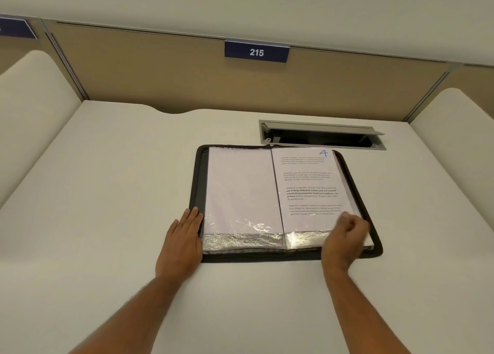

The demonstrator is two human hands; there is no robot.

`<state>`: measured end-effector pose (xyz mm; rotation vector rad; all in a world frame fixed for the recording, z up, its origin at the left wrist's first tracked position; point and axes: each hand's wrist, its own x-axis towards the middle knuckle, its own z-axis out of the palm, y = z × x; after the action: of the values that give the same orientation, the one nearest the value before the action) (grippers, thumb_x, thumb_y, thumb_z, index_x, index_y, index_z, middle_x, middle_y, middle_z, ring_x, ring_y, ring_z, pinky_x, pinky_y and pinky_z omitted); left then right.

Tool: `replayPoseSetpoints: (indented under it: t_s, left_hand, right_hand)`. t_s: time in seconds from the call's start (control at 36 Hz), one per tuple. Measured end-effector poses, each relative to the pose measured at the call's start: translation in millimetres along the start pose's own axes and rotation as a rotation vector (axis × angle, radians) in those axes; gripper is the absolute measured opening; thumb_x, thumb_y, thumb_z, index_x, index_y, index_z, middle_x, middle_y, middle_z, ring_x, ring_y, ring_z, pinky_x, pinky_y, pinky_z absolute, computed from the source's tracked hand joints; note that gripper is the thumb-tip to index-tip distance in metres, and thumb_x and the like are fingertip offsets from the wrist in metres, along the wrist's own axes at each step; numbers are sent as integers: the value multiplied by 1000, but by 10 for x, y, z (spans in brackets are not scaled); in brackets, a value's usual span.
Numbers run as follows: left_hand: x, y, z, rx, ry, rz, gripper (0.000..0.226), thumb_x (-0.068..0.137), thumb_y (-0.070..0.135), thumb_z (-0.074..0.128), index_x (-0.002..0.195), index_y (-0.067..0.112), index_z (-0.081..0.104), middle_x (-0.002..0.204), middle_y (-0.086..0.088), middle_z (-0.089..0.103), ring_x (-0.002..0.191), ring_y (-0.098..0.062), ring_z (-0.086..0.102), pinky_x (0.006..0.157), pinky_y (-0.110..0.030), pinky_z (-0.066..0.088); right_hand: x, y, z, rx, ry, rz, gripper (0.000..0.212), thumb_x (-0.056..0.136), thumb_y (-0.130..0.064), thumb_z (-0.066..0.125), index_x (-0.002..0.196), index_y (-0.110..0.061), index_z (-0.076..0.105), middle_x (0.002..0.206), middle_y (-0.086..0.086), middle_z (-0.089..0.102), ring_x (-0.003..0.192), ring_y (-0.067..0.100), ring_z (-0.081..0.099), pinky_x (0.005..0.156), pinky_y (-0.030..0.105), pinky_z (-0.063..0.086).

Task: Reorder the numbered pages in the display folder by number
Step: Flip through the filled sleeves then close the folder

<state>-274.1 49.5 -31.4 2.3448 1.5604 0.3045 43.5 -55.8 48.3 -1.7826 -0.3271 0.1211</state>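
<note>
At six o'clock on the white bench (pixel 107 193), the black zip-edged display folder (pixel 371 230) lies open. Left hand (pixel 184 236), grip flat, steadies its nine-o'clock edge; right hand (pixel 344 236) seemingly pinches the printed page marked 4 (pixel 307 182), probably to draw it from its sleeve.

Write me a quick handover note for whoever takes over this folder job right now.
Left hand: flat, fingers straight, pressing the display folder's left edge.
Right hand: fingers curled at the lower right corner of the page marked 4; whether it pinches the sleeve is unclear.
Folder lies open on the desk; the left-hand page faces up blank.
Done: cannot tell from this view.
Left: check the remaining numbers and put the pages in order.
</note>
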Motion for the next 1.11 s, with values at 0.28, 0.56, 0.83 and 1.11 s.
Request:
replayPoseSetpoints:
  t_s: [0.28,0.56,0.83,1.11]
  left_hand:
    - [0,-23,22,-12,6,-3,71,91,29,12,155,15,40,165,3,27,153,-13,21,124,-40,20]
    - [0,-49,45,-10,1,-2,69,91,24,16,156,15,36,165,2,25,154,-14,20,125,-39,18]
    - [-3,-34,34,-5,15,6,69,91,27,15,154,16,40,165,2,28,153,-14,22,124,-40,21]
    - [5,-51,56,0,21,10,69,91,28,14,155,16,39,165,4,26,153,-11,19,125,-36,16]
  right_hand:
    - [-1070,40,791,-370,-954,-334,14,92,-33,71,99,-23,64,96,-12,58,89,5,59,81,26,51]
    - [-1459,159,1112,-587,-953,-565,17,90,-26,74,94,-19,59,97,-2,54,91,20,50,81,37,47]
    - [-1185,-73,997,-150,-890,6,12,97,-12,63,91,-21,65,91,-5,67,83,9,64,72,20,55]
    - [-279,-58,490,379,-351,494,15,94,0,61,92,-14,67,85,0,69,73,17,64,60,30,55]
